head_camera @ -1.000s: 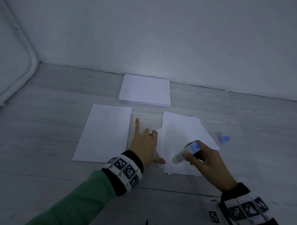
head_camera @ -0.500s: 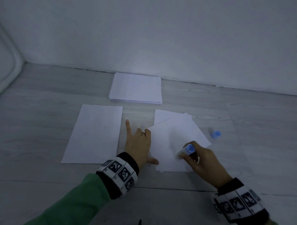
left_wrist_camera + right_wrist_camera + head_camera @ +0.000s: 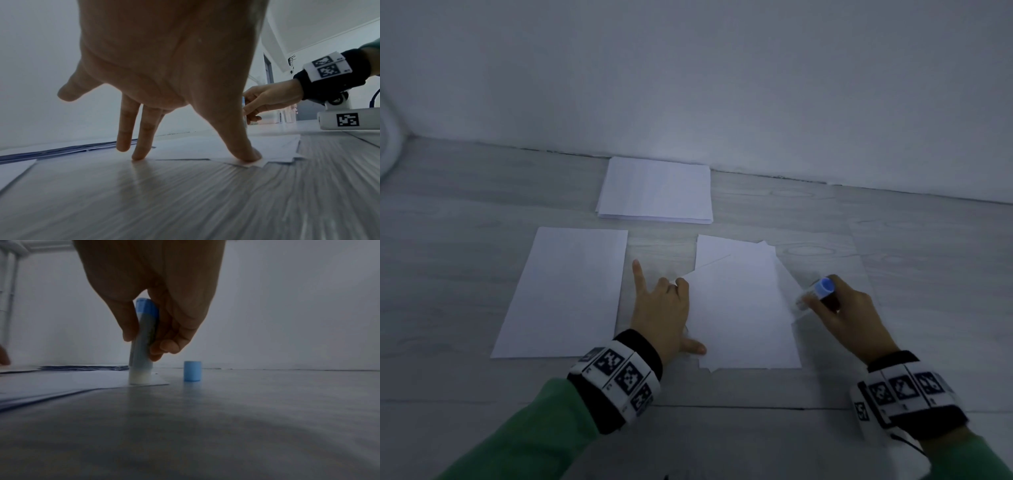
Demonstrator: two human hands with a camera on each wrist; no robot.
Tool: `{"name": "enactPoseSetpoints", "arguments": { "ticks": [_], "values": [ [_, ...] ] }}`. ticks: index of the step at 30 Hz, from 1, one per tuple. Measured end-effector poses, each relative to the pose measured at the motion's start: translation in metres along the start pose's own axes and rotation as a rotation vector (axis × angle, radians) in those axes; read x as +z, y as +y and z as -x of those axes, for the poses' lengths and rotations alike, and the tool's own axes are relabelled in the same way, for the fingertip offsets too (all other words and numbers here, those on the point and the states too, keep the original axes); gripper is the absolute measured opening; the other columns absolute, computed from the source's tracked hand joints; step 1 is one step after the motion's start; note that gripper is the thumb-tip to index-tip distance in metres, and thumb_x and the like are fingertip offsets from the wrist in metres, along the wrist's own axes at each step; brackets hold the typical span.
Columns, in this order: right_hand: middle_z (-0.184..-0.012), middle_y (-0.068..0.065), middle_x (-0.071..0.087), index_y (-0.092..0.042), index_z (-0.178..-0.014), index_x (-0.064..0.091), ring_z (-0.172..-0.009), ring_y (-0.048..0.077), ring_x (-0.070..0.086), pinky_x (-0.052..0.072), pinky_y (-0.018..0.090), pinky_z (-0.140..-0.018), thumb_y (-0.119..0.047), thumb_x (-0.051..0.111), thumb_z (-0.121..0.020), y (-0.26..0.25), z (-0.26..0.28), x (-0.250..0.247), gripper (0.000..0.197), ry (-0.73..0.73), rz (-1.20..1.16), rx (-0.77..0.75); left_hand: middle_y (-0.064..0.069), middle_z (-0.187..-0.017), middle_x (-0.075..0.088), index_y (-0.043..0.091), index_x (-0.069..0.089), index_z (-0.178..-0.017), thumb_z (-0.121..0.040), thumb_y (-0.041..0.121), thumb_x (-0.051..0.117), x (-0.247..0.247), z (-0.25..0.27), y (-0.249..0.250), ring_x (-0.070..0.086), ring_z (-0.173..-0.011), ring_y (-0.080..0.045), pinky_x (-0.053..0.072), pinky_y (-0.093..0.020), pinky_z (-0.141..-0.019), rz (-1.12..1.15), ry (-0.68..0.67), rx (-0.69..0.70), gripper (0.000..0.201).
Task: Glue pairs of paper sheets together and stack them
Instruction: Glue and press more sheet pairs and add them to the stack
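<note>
A fanned pile of white sheets (image 3: 743, 308) lies on the grey floor in front of me. My left hand (image 3: 671, 308) rests at its left edge with straight fingers, and its thumb (image 3: 244, 152) presses the near corner down. My right hand (image 3: 832, 308) grips a glue stick (image 3: 822, 289) with a blue end. The glue stick (image 3: 144, 345) stands almost upright, its white tip pressed onto the right edge of the top sheet (image 3: 82, 379). The blue cap (image 3: 192, 370) stands on the floor just beyond the paper; the head view does not show it.
A single white sheet (image 3: 565, 294) lies to the left of my left hand. A neat stack of paper (image 3: 654, 190) sits farther back against the white wall (image 3: 722, 85). Bare grey floor (image 3: 928, 257) stretches to the right.
My right hand has carried the glue stick from the lower middle of the top sheet out to its right edge. The left hand has stayed pressing on the pile's left side.
</note>
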State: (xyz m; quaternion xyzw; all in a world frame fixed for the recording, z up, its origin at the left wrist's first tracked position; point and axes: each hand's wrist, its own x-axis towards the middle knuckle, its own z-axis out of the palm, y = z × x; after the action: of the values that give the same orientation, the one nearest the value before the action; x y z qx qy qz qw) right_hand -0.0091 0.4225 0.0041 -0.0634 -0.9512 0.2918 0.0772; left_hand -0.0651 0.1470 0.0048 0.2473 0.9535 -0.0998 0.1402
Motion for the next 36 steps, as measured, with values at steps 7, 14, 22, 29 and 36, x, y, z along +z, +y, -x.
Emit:
{"name": "enactPoseSetpoints", "arguments": {
  "ticks": [7, 14, 22, 29, 36],
  "values": [
    [-0.053, -0.002, 0.05, -0.007, -0.082, 0.053, -0.048, 0.008, 0.048, 0.038, 0.006, -0.05, -0.013, 0.067, -0.084, -0.005, -0.006, -0.007, 0.015, 0.206, -0.039, 0.053, -0.007, -0.141, 0.039, 0.004, 0.008, -0.145, -0.065, 0.085, 0.044, 0.001, 0.001, -0.006, 0.022, -0.138, -0.026, -0.016, -0.072, -0.098, -0.002, -0.037, -0.03, 0.119],
    [-0.054, 0.0, 0.053, -0.009, -0.085, 0.056, -0.047, 0.013, 0.05, 0.035, 0.009, -0.047, -0.014, 0.067, -0.084, -0.026, -0.033, -0.003, 0.012, 0.198, -0.136, -0.039, -0.006, -0.144, 0.023, 0.016, 0.032, -0.137, -0.073, 0.062, 0.063, -0.012, -0.007, -0.046, 0.016, -0.135, -0.026, 0.011, -0.05, -0.114, 0.23, -0.148, -0.03, 0.084],
    [-0.059, 0.003, 0.053, -0.006, -0.088, 0.054, -0.051, 0.012, 0.045, 0.036, 0.012, -0.049, -0.018, 0.066, -0.085, -0.04, -0.089, 0.021, 0.017, 0.043, -0.184, -0.068, -0.01, -0.152, 0.026, 0.009, 0.034, -0.141, -0.096, 0.038, 0.045, -0.044, -0.064, -0.001, 0.026, -0.137, -0.023, 0.026, -0.035, -0.111, 0.24, -0.019, 0.368, 0.055],
    [-0.055, -0.009, 0.045, -0.011, -0.081, 0.045, -0.052, 0.003, 0.043, 0.035, 0.01, -0.05, -0.017, 0.063, -0.087, -0.037, -0.112, 0.042, 0.02, -0.07, -0.063, -0.054, -0.008, -0.158, 0.008, 0.011, 0.016, -0.149, -0.095, 0.045, 0.042, -0.024, -0.093, 0.027, 0.008, -0.145, -0.02, 0.004, -0.041, -0.117, 0.145, -0.098, 0.5, 0.068],
    [-0.056, -0.007, 0.045, -0.006, -0.083, 0.05, -0.052, 0.005, 0.042, 0.034, 0.013, -0.051, -0.017, 0.063, -0.087, -0.033, -0.103, 0.038, 0.018, -0.11, -0.015, -0.085, -0.008, -0.154, 0.019, 0.012, 0.027, -0.146, -0.092, 0.049, 0.045, -0.023, -0.095, 0.032, 0.017, -0.142, -0.021, -0.009, -0.049, -0.114, 0.046, -0.019, 0.487, 0.068]
  ]
}}
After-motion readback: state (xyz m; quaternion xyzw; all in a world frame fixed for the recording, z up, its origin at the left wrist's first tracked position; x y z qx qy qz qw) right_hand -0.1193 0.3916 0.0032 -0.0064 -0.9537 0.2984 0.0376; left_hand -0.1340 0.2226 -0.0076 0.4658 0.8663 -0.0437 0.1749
